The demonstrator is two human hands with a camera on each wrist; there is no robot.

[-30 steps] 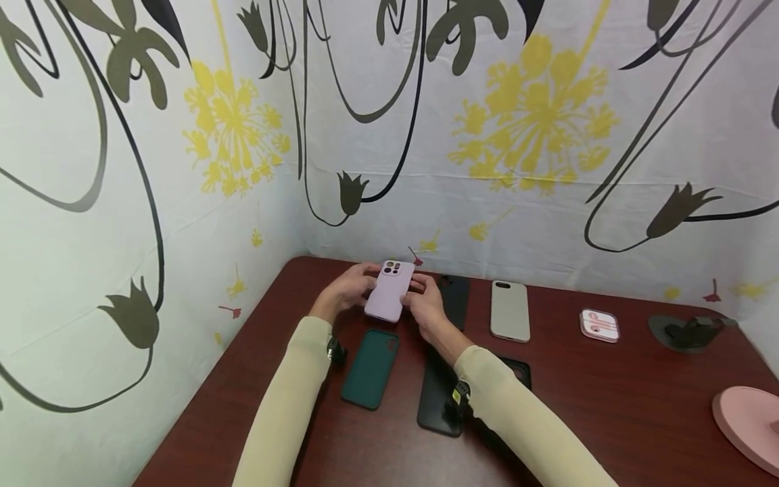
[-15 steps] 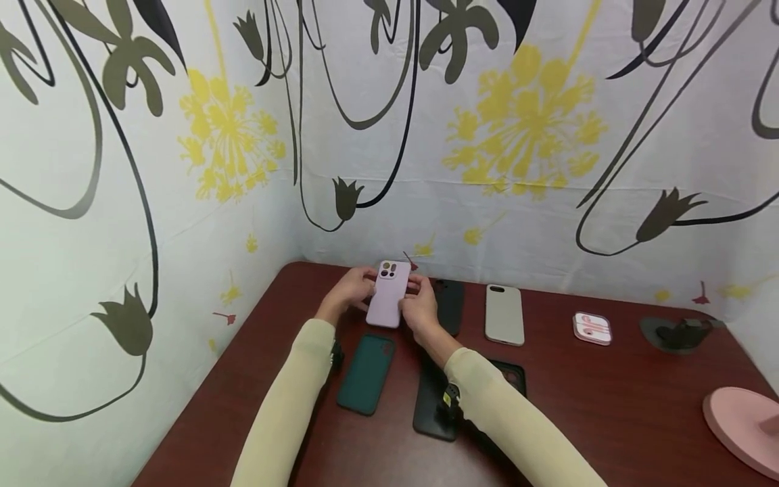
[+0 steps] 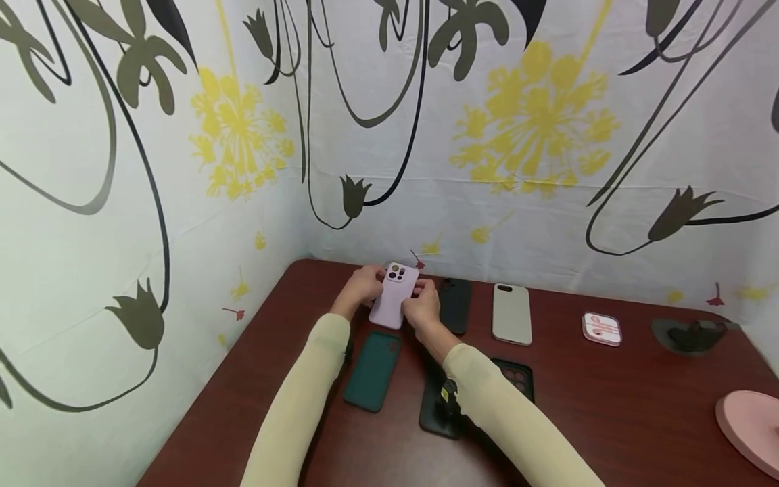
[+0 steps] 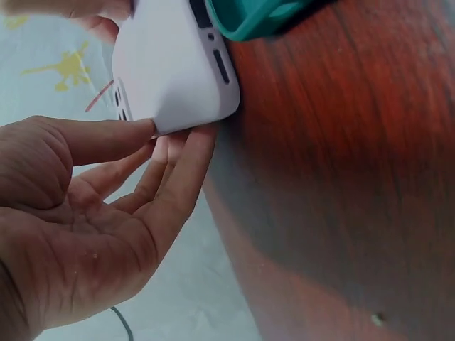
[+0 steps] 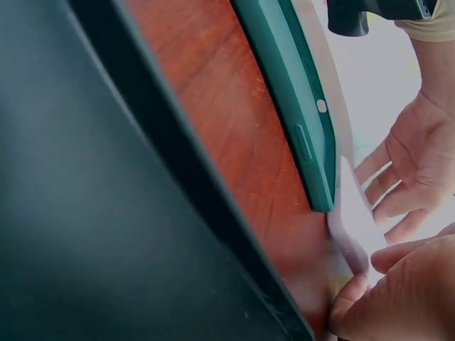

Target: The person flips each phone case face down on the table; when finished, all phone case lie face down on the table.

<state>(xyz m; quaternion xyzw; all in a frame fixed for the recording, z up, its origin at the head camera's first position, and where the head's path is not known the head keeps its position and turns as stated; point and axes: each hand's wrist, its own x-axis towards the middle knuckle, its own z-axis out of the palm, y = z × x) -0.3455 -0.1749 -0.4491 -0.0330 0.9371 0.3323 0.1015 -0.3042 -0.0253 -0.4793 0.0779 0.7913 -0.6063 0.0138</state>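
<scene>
A lilac phone case (image 3: 393, 297) with a camera cluster is held near the table's back edge; whether a phone sits inside I cannot tell. My left hand (image 3: 364, 285) pinches its left edge between thumb and fingers, as the left wrist view shows. On the opposite edge, my right hand (image 3: 424, 308) grips with the thumb on the case's face. The case's lower end hangs at or just over the tabletop. A dark green phone case (image 3: 372, 372) lies flat just in front of it. In the right wrist view, the lilac case (image 5: 353, 220) is partly covered by the green case (image 5: 295, 106).
Dark phone cases lie beside and under the right forearm: one behind (image 3: 455, 304), one in front (image 3: 435, 416), and one with camera holes (image 3: 517, 379). Further right are a grey case (image 3: 511, 314), an earphone box (image 3: 601, 329), a dark stand (image 3: 690, 336) and a pink round base (image 3: 751, 426).
The lilac case tilted more upright, then leaned back to the right, and its lower end is slightly nearer the green case. Both hands keep hold of it. The head view shifted a little.
</scene>
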